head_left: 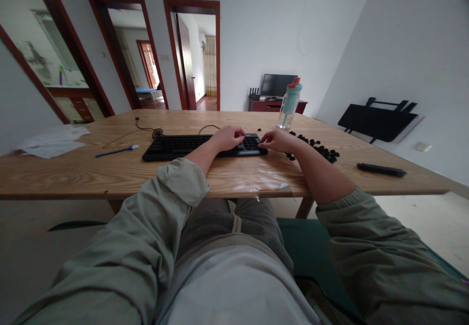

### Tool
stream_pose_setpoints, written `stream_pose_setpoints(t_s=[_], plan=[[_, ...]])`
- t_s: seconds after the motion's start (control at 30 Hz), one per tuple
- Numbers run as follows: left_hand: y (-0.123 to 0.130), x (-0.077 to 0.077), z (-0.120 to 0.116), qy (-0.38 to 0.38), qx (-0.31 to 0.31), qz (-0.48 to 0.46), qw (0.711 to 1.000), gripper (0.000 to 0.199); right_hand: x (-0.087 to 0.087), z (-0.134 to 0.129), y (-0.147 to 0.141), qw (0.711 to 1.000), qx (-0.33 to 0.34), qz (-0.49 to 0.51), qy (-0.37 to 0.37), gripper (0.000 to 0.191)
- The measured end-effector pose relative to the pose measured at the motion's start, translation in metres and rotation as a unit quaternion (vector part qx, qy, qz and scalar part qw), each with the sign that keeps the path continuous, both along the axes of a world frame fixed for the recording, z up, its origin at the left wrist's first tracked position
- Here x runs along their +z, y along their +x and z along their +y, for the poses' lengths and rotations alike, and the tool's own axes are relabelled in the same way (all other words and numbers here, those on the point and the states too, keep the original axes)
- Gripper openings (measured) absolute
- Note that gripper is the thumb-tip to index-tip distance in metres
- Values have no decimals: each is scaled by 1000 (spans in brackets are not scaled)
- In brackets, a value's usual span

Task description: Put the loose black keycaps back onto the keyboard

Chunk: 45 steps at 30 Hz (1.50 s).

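Observation:
A black keyboard lies lengthwise on the wooden table in front of me. Over its right half is my left hand, its fingers curled inward; whatever they hold, if anything, is hidden. At the right end of the keyboard, my right hand has thumb and fingertips drawn together in a pinch above the keys. Anything between them is too small to make out. Beside and behind my right wrist spreads a heap of small black pieces that look like loose keycaps. One lone black piece sits behind the keyboard.
A clear bottle with a red and teal lid stands at the table's back. To the left are a blue brush-like stick, white paper and a coiled cable. A dark elongated object lies at the right.

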<state>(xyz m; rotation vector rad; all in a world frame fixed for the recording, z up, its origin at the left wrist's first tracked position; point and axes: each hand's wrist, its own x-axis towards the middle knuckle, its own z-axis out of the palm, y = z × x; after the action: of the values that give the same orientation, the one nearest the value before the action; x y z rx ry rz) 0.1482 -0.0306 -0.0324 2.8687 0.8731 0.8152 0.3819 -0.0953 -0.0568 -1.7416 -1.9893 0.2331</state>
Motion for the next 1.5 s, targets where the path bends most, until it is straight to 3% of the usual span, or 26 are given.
stream_pose_setpoints(t_s=[0.43, 0.77, 1.27, 1.5], plan=[[1, -1, 2, -4, 2, -3, 1000, 24, -4, 6, 8, 994, 52, 91, -31, 32], [0, 0, 1, 2, 4, -2, 1000, 25, -1, 2, 2, 996, 18, 79, -33, 28], [1, 0, 0, 2, 0, -2, 1000, 26, -3, 5, -14, 999, -42, -24, 3, 24], [2, -1, 1, 2, 4, -2, 1000, 25, -2, 6, -13, 998, -45, 14, -31, 29]])
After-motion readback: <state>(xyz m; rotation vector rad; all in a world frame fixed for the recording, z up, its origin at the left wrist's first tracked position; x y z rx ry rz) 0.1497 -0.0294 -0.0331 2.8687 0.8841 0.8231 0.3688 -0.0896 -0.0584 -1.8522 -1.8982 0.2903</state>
